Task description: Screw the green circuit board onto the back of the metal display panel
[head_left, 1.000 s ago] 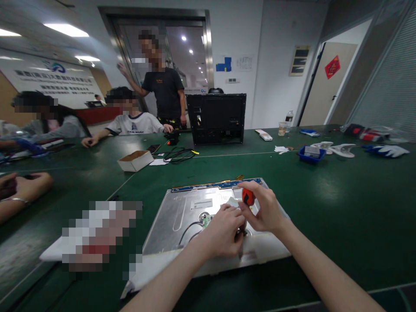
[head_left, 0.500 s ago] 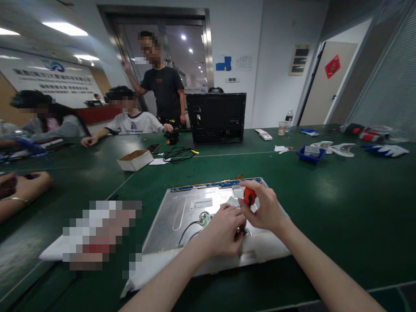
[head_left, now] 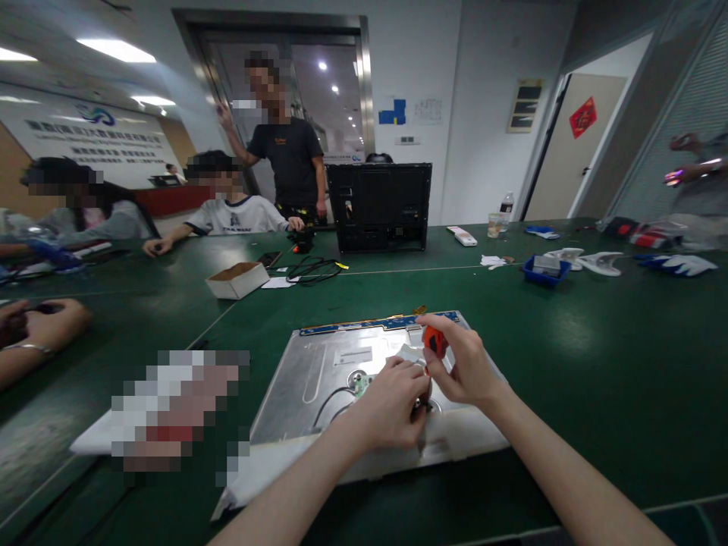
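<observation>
A flat silvery display panel [head_left: 287, 387] lies back side up before me, with a blue circuit strip [head_left: 341, 327] along its far edge. A black cable [head_left: 325, 400] and a small green board [head_left: 362, 385] sit on its metal back. My right hand [head_left: 465, 360] pinches the red-and-black handle of a screwdriver [head_left: 434, 341] above the panel; its tip is hidden behind my other hand. My left hand [head_left: 392, 402] rests on the panel beside the green board, fingers curled together around something dark that I cannot make out.
A black monitor housing [head_left: 381, 205] stands at the far side of the green table [head_left: 569, 364]. Around it are a white box [head_left: 236, 280], coiled black cable [head_left: 312, 271] and a blue tray [head_left: 544, 274]. Co-workers are at the left and back; another person [head_left: 702, 178] is at the right edge.
The fingers and thumb of my right hand have shifted slightly around the handle, which appears turned. My left hand stays in place. A person has come into view at the right edge.
</observation>
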### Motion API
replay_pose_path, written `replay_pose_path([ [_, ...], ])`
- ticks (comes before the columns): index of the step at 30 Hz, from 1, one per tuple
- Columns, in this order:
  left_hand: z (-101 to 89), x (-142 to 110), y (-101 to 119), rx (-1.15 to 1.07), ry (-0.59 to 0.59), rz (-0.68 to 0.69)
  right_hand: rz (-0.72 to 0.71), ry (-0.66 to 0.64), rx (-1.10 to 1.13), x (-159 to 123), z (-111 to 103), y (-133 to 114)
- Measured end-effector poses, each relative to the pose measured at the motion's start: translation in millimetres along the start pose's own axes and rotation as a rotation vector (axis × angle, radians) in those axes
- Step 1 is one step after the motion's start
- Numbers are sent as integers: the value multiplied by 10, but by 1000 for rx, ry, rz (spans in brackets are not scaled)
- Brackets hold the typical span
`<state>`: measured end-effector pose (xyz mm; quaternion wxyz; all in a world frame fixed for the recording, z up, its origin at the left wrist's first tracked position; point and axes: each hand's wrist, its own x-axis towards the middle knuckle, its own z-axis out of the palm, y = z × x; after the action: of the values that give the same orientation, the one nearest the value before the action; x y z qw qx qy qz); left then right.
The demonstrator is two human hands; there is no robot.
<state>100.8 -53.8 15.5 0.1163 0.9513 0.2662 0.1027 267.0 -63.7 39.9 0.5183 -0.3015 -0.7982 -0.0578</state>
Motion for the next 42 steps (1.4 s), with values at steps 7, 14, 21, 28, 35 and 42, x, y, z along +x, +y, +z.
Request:
replay_pose_path([
  [7,2,-6,-3,8,5,-1,16,32,-26,-17,27,9],
  [14,31,-9,-19,18,28,11,6,61,-86,-20,48,13],
  [21,33,-8,-21,25,23,16,4,43,-81,-15,39,16],
  [28,-4,-9,5,14,1,2,-15,14,-11,-7,3,14],
  [35,-5,-7,6,9,-4,-6,1,18,-22,3,-5,1],
  [42,3,-10,-6,5,-2,0,8,55,-57,-15,24,15],
])
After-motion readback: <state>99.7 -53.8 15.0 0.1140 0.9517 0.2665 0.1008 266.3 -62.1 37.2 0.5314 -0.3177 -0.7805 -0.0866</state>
